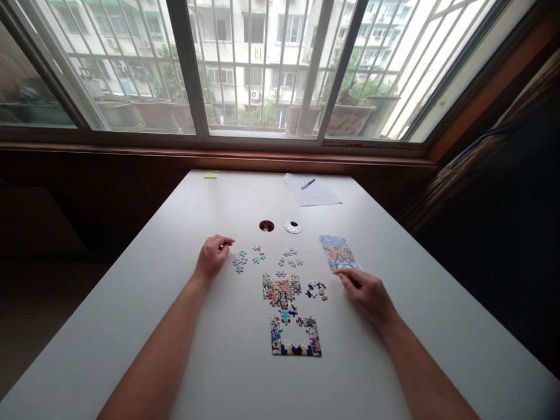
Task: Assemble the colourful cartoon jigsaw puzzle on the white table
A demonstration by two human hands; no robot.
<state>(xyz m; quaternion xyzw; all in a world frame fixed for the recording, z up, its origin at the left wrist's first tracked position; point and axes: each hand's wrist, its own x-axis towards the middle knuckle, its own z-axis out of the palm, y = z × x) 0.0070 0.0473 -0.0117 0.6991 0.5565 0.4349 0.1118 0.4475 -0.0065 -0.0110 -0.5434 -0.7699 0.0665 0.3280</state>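
A partly joined jigsaw [289, 318] lies on the white table [184, 361] in front of me, a filled block above an open frame. Loose blue pieces [247, 258] are scattered beyond it, with another cluster [316, 289] to the right. My left hand [213, 256] rests on the table left of the blue pieces, its fingers curled with thumb and forefinger pinched; whether a piece sits between them is not visible. My right hand [366, 293] lies flat beside the right cluster, fingertips touching the near edge of the colourful reference card [336, 252].
A round cable hole [266, 226] and its white cap [293, 227] lie mid-table. A sheet of paper [311, 190] with a pen [308, 183] and a yellow sticky note [211, 174] sit at the far edge, under the barred window. Dark furniture stands to the right.
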